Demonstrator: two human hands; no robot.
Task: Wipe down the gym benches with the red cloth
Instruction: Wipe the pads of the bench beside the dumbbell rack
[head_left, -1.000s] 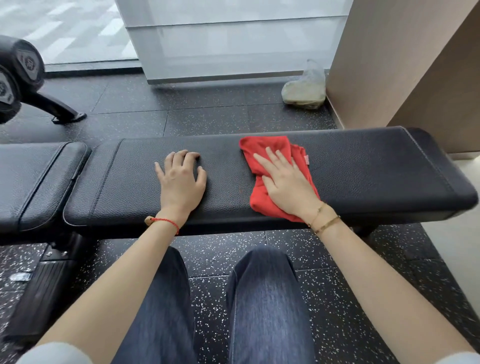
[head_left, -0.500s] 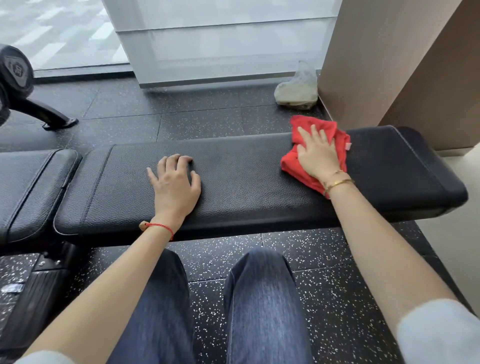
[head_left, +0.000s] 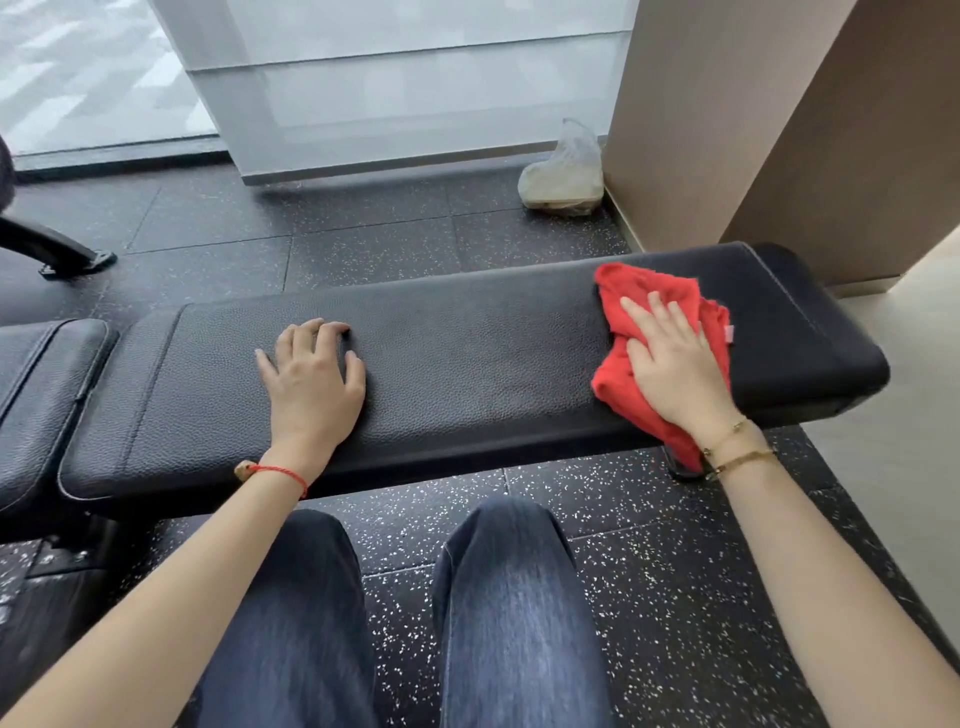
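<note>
A long black padded gym bench (head_left: 467, 364) runs across in front of my knees. The red cloth (head_left: 613, 379) lies bunched on its right end, one corner hanging over the near edge. My right hand (head_left: 670, 364) presses flat on the cloth with straight fingers. My left hand (head_left: 311, 384) rests palm down on the bare pad left of the middle, fingertips slightly bent against the leather.
A second black pad (head_left: 41, 395) adjoins the bench on the left. A plastic bag (head_left: 563, 176) sits on the speckled rubber floor by the beige wall (head_left: 727, 130). A black machine foot (head_left: 57, 249) stands at far left. Glass panels lie behind.
My right hand has slid the red cloth from the middle of the bench to its right end. My left hand has stayed in place on the pad.
</note>
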